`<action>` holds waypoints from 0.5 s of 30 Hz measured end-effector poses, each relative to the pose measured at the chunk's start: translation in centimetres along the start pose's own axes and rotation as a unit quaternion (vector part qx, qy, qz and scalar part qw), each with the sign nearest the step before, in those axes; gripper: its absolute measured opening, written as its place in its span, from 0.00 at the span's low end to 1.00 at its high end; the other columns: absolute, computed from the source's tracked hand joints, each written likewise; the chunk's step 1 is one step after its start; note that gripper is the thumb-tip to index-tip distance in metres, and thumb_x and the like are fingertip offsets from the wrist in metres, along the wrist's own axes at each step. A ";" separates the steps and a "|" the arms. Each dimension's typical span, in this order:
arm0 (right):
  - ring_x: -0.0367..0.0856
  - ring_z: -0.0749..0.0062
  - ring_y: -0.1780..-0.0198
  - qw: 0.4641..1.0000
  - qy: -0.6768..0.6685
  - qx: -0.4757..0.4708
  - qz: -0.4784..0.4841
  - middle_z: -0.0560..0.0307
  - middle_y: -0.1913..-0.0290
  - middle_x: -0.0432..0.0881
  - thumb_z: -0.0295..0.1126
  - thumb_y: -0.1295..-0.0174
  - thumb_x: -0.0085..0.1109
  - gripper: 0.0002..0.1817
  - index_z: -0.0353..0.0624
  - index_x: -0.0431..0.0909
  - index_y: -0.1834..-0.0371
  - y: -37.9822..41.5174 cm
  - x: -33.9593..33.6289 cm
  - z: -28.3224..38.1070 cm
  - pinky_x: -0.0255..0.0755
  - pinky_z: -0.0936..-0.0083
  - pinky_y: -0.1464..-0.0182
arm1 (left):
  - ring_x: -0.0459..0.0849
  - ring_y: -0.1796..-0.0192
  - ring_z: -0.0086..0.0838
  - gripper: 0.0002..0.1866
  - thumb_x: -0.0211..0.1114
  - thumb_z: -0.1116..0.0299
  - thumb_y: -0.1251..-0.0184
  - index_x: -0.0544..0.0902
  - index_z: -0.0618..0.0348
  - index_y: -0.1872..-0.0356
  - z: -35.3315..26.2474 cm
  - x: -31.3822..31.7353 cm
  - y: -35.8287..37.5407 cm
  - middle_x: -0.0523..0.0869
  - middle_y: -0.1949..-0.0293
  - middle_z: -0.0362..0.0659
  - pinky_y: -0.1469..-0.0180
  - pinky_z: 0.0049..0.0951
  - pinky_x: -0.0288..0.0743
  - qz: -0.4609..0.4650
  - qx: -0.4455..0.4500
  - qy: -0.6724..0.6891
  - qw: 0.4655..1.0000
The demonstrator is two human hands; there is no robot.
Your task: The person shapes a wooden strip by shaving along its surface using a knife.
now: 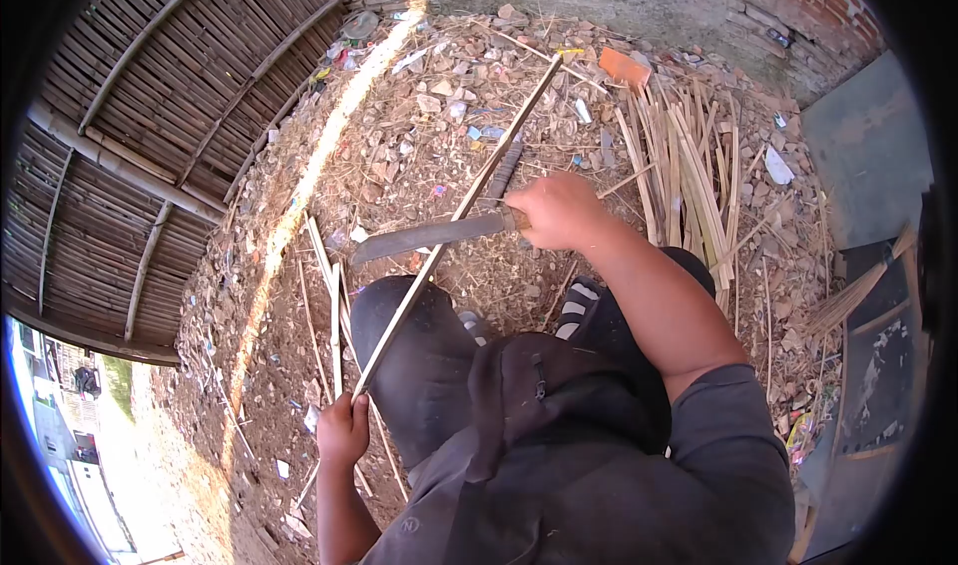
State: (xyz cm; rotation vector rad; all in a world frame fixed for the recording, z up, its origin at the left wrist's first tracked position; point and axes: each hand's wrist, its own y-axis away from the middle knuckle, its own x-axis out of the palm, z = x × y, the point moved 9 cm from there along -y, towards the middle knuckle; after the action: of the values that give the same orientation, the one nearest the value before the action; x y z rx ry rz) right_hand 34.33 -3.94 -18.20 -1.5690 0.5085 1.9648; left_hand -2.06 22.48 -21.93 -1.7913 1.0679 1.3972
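My right hand (561, 209) is wrapped round the handle of a machete (429, 238). The broad, dull blade points left and crosses over a long bamboo strip (467, 206) in this view. Near its lower end, my left hand (342, 429) grips that strip, fingers closed around it beside my left knee. From there the strip slants up and away past the blade, its far end near a yellow scrap on the ground. A dark, ridged rod (507, 169) lies just beyond my right hand, partly hidden by it.
Split bamboo strips (689, 171) are heaped at the right, and several more (336, 310) lie left of my knee. Rubble (429, 103) and litter cover the ground. A woven bamboo wall (190, 76) stands left, a brick wall (639, 6) ahead, a grey panel (863, 151) right.
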 end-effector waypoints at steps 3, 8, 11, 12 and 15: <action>0.88 0.46 0.58 0.982 -0.089 0.139 -0.090 0.49 0.67 0.88 0.32 0.49 0.63 0.12 0.49 0.86 0.60 -0.6 0.2 -7.9 0.82 0.52 0.53 | 0.83 0.72 0.59 0.20 0.61 0.54 0.22 0.76 0.59 0.71 2.1 -1.1 1.4 0.82 0.79 0.56 0.69 0.55 0.74 -0.032 0.022 -0.024 0.999; 0.88 0.46 0.55 0.984 -0.041 0.167 -0.054 0.47 0.63 0.88 0.32 0.48 0.62 0.12 0.48 0.86 0.59 -0.4 0.9 -7.9 0.82 0.52 0.52 | 0.83 0.72 0.59 0.19 0.61 0.55 0.22 0.76 0.58 0.71 1.9 -2.1 0.8 0.82 0.78 0.55 0.70 0.55 0.74 0.008 -0.008 -0.067 0.998; 0.87 0.46 0.53 0.984 -0.052 0.168 -0.039 0.46 0.60 0.88 0.32 0.47 0.62 0.13 0.47 0.86 0.58 0.3 -0.5 -6.4 0.82 0.52 0.50 | 0.83 0.72 0.59 0.19 0.61 0.55 0.22 0.76 0.58 0.72 2.7 -1.6 1.2 0.82 0.78 0.55 0.70 0.55 0.74 0.018 -0.003 -0.042 0.999; 0.87 0.46 0.52 0.984 -0.050 0.165 -0.036 0.46 0.59 0.88 0.32 0.46 0.62 0.13 0.47 0.85 0.57 0.5 -0.8 -6.0 0.82 0.53 0.50 | 0.82 0.72 0.59 0.20 0.61 0.55 0.22 0.76 0.58 0.72 3.0 -1.5 1.4 0.82 0.78 0.55 0.70 0.54 0.74 0.020 -0.002 -0.032 0.999; 0.87 0.46 0.52 0.985 -0.072 0.156 -0.023 0.45 0.59 0.88 0.33 0.46 0.63 0.14 0.45 0.85 0.56 0.2 0.4 -5.9 0.82 0.53 0.50 | 0.82 0.72 0.59 0.20 0.61 0.55 0.22 0.76 0.59 0.72 3.0 -1.9 2.0 0.82 0.79 0.55 0.70 0.54 0.73 0.019 -0.009 -0.017 1.000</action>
State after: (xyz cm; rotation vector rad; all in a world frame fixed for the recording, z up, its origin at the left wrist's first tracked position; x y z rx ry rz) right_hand 38.60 -7.59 -20.04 -1.2262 0.6771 1.8434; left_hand -5.40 24.52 -20.88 -1.7620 1.0799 1.4604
